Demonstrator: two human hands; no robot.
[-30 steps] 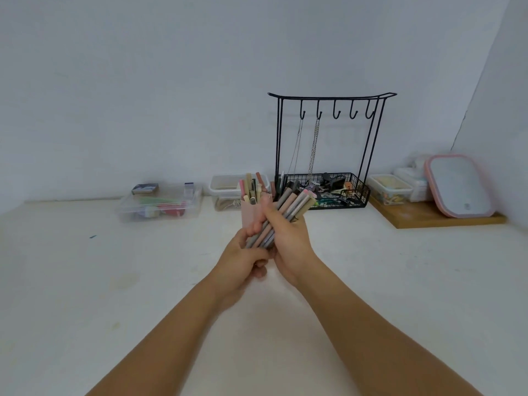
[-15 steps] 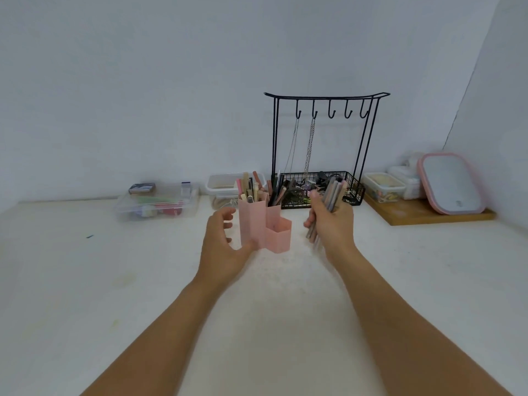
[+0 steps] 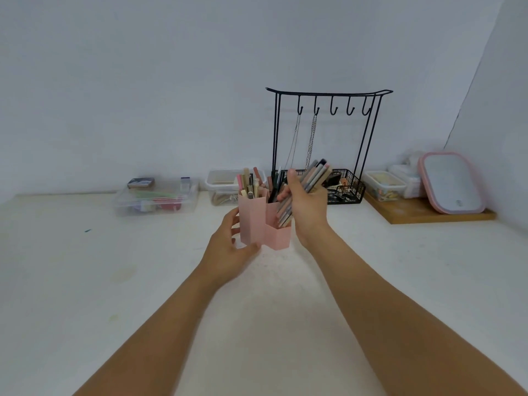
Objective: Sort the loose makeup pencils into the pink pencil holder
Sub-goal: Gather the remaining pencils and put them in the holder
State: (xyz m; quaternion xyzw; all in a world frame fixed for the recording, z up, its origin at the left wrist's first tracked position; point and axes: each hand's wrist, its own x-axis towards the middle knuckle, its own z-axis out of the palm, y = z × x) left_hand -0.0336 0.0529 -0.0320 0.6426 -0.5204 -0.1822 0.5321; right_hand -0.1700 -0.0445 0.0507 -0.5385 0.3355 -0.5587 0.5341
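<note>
The pink pencil holder (image 3: 253,221) stands on the white table in the middle of the view, made of hexagonal tubes of different heights. Several pencils stick out of its tall left tube. My left hand (image 3: 228,247) touches the holder's left side, thumb at its base and fingers curved round the wall. My right hand (image 3: 307,207) grips a bundle of makeup pencils (image 3: 310,178), tilted up to the right. The bundle's lower ends sit at the mouth of the low front tube.
A black wire jewellery stand (image 3: 325,144) with hooks, chains and a basket stands right behind the holder. Clear plastic boxes (image 3: 155,198) sit at the back left. A wooden board (image 3: 428,214) with small containers and a pink-rimmed lid (image 3: 453,181) lies at the back right.
My right hand has carried the pencil bundle left from beside the holder to over its low front tube. My left hand has closed in on the holder's left side.
</note>
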